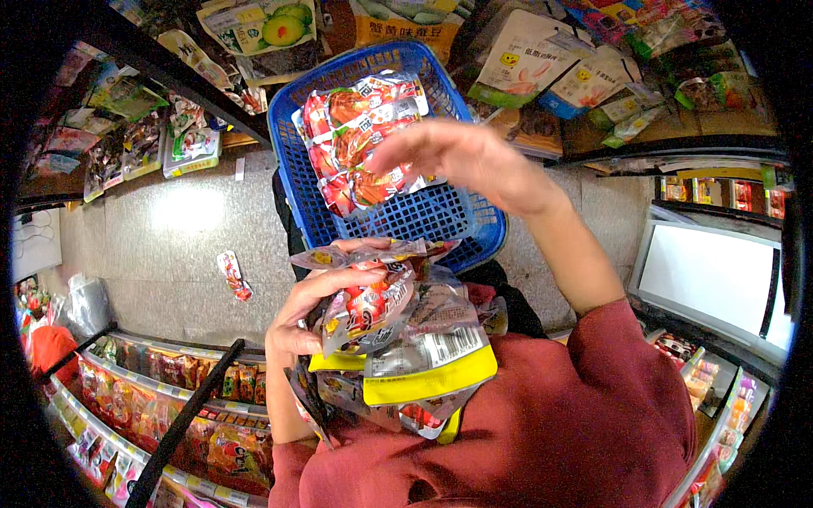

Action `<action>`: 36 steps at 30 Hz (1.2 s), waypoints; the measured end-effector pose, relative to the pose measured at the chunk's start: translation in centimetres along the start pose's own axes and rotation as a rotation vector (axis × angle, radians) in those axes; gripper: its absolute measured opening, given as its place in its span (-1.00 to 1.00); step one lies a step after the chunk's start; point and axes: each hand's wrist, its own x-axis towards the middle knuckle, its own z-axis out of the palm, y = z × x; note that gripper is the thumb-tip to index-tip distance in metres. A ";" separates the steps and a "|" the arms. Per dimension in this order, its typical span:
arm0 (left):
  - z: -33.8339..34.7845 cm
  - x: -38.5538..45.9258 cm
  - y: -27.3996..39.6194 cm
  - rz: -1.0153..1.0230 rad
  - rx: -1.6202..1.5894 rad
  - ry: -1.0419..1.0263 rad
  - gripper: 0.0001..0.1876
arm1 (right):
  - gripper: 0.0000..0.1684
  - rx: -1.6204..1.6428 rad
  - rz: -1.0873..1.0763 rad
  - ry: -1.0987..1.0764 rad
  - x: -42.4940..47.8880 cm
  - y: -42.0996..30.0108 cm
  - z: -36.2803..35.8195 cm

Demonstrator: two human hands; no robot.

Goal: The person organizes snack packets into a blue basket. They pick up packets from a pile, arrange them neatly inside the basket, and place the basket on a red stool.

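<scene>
My left hand (308, 305) clasps a bunch of foil snack packets (432, 365) against my chest, some with yellow edges; the fingertips curl over the nearest one. A blue plastic shopping basket (486, 222) stands in front of me. In its far part lie several red and white snack packets (346, 136) in a row, one overlapping another. Over the basket's right side, just above those packets, is my right hand (470, 159), blurred, with its fingers stretched out and nothing seen in it. The near rim of the basket is partly hidden by the held packets.
One small red and white packet (234, 275) lies on the tiled floor (146, 267) to the left. Shelves of bagged snacks (235, 454) run along the lower left. More bags (530, 60) hang or stand beyond the basket. At the right is a white panel (705, 270).
</scene>
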 end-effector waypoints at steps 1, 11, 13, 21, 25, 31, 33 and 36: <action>0.1 0.0 0.2 -0.007 -0.007 0.003 -0.03 | -0.19 -0.044 0.075 -0.089 -0.3 -1.5 1.2; 0.0 -0.2 -0.4 -0.017 0.004 0.023 0.00 | -0.63 -0.205 0.174 0.474 -0.1 0.8 2.1; -0.2 -0.2 -0.6 -0.013 -0.017 0.016 -0.02 | -0.67 0.028 0.252 0.612 0.2 1.4 0.9; 0.2 0.3 -0.4 0.016 -0.088 -0.016 -0.08 | -0.70 0.325 0.216 0.644 0.2 2.4 -3.2; 0.4 -0.1 -0.1 -0.021 -0.076 -0.017 -0.08 | -0.74 0.326 0.217 0.650 0.8 2.7 -3.7; 0.3 0.1 -0.1 0.008 -0.065 -0.045 -0.08 | -0.72 0.317 0.206 0.664 1.1 2.7 -3.2; 0.2 0.0 -0.2 0.018 -0.052 -0.053 -0.08 | -0.70 0.318 0.193 0.690 1.3 2.8 -2.5; 0.4 0.1 0.1 -0.013 -0.053 -0.043 -0.08 | -0.69 0.315 0.220 0.718 1.1 3.4 -2.2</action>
